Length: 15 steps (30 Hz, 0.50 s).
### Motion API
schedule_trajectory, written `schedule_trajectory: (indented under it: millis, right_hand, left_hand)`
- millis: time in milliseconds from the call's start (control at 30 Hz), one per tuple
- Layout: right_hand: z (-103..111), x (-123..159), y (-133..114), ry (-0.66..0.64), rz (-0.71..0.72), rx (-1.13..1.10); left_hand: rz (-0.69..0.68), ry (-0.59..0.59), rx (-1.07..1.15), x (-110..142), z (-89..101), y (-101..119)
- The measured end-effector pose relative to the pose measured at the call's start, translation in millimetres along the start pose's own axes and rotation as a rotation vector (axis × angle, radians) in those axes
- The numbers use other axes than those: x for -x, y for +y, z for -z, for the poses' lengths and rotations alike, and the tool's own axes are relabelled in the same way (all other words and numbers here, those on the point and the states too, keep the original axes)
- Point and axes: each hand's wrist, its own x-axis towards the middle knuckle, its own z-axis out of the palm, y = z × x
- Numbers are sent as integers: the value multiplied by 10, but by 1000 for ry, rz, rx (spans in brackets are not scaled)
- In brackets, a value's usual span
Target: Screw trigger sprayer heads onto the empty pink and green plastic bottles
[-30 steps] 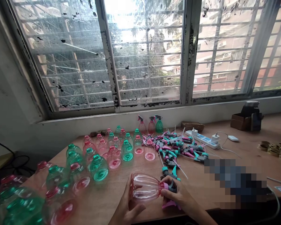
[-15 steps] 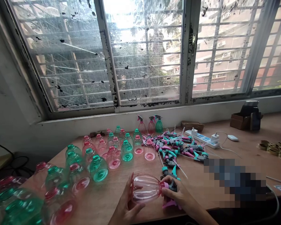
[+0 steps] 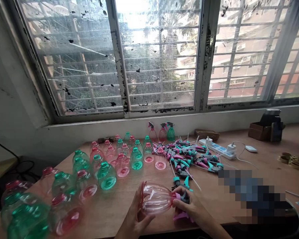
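Two bare hands share one piece of work on my feed: a pink bottle (image 3: 156,199), held low in view, above the near edge of the table (image 3: 109,214). I have the left hand (image 3: 137,215) half open, palm cupped to the base, thumb away from the fingers. I have the right hand (image 3: 189,205) closed at the other end, thumb and fingers gripping the pink collar of a spray head (image 3: 185,198) seated at the neck. The bottle lies on its side, its long axis running across my view and almost level, base to the left, neck to the right.

To the left of the pink bottle and beyond it, loose bottles (image 3: 107,177) in pink and green stand upright, see-through, their mouths uncapped. Straight beyond it, by the wall, are three fitted spray bottles (image 3: 162,132); I can't tell what they hold. Far off to its right, a brown box (image 3: 256,131) holds dark items I can't make out.

Just past its neck a teal-and-grey sprayer (image 3: 180,182) lies close to the right-hand fingers, the nearest obstacle I see. Beyond that, a heap of spray heads (image 3: 186,154) spreads with tubes sticking out, and past the heap a power strip (image 3: 218,148) carries two white plugs. Right of the bottle, a pixelated patch hides something.
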Motion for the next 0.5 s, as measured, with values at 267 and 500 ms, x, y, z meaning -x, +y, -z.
schedule_trajectory:
  millis: [267, 500]
  right_hand:
    - [3, -11, 77, -33, 12, 21]
    - [-21, -14, 12, -36, -2, -22]
  left_hand:
    - [-39, 8, 30, 2, -17, 85]
    - [-50, 23, -130, -2, -17, 94]
